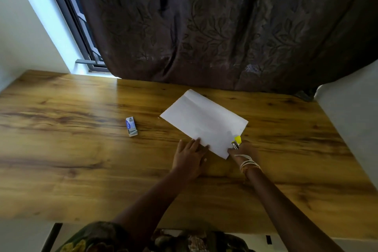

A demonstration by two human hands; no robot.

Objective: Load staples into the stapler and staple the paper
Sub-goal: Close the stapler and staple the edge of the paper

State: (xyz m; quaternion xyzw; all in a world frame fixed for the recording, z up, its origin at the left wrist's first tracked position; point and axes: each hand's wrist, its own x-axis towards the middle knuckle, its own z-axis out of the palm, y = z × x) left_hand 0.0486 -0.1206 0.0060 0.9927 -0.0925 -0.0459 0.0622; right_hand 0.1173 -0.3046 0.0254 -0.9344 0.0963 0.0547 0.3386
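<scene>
The right hand (244, 150) grips the stapler (236, 142), mostly hidden behind the paper (204, 122). The left hand (189, 158) lies flat, fingers (197, 142) spread, on the paper's edge.

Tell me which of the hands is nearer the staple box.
Left. The left hand rests on the paper's near edge, right of the staple box; the right hand holds the stapler farther right.

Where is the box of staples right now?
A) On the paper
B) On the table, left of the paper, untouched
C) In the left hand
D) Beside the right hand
B: the box of staples lies alone on the table, left of the paper, clear of both hands.
</scene>
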